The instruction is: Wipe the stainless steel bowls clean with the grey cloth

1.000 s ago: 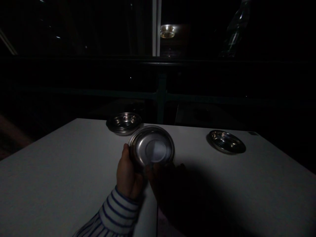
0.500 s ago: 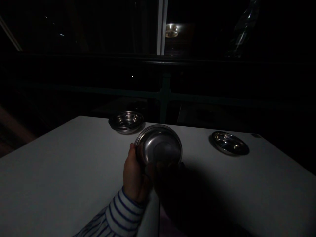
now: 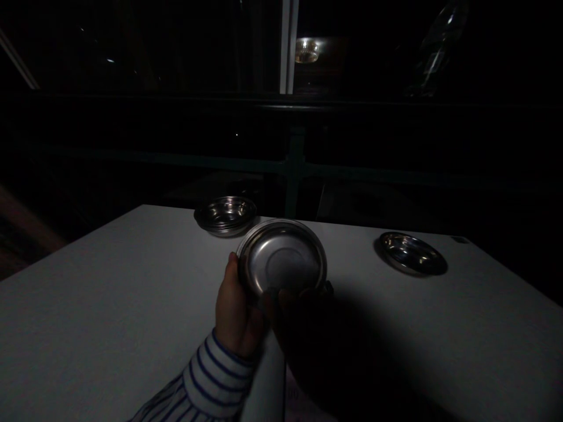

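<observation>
A shiny metal bowl (image 3: pixel 284 258) is tilted up above the table, its rounded underside and ringed base towards me. My left hand (image 3: pixel 233 310), in a blue-striped cuff, grips its left rim with the fingers behind. Against the lower part of the bowl lies my right hand (image 3: pixel 294 310), deep in shadow. Its fingers look bent together; whether they hold something besides touching the bowl is too dark to make out. Beyond the held bowl, to the left, sits a stack of metal bowls (image 3: pixel 225 217). Another metal bowl (image 3: pixel 412 254) stands upright on the right.
Everything rests on a white table (image 3: pixel 109 305), with its far edge just behind the stack. Past it are a dark railing (image 3: pixel 294 170) and window panes with a white frame (image 3: pixel 288 47). A pale printed patch (image 3: pixel 299 398) shows at the bottom centre.
The held bowl has tilted slightly and come a little closer, so more of its ringed base shows. My left hand has shifted slightly left with it. The other bowls stay put.
</observation>
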The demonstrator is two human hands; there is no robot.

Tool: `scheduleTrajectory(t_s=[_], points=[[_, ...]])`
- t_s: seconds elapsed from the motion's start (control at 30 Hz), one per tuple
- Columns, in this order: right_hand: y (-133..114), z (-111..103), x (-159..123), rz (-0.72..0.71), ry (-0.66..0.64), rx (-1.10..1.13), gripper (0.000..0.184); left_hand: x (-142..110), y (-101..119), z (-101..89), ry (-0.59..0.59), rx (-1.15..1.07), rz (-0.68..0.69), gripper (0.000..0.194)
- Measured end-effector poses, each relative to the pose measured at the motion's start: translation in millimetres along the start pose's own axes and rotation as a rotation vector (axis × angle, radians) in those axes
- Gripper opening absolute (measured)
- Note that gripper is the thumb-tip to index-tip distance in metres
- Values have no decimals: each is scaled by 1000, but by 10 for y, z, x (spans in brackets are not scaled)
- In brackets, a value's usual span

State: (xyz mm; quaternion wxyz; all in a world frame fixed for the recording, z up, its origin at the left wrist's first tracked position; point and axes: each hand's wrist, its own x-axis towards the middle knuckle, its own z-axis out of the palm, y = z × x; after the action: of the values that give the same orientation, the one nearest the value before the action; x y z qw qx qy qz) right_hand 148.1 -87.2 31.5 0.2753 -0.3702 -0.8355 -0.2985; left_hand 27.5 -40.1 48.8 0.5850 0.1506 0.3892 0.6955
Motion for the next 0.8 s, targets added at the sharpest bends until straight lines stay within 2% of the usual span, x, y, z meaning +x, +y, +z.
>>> scheduleTrajectory(t_s=[0.1,0.2,0.27,0.33,0.47,0.67,0.8], points=[[3,26,-2,22,5,54,30,37,38,-7,-4,-96,-7,35],[5,36,9,31,-16,61,30,32,12,-6,9,-95,-27,35],[0,37,3,39,-47,60,29,6,-33,-7,-3,-57,-40,34],[-3,43,-19,47,-23,74,30,-31,-78,-14,-25,15,-39,33],[39,48,-44,66,-31,79,31,-110,-117,-24,-23,177,15,35],[235,-112,132,72,-92,42,36,-164,-132,-12,-74,227,3,33],[475,-178,229,83,-20,72,31,-131,-151,-29,-102,185,-27,35]])
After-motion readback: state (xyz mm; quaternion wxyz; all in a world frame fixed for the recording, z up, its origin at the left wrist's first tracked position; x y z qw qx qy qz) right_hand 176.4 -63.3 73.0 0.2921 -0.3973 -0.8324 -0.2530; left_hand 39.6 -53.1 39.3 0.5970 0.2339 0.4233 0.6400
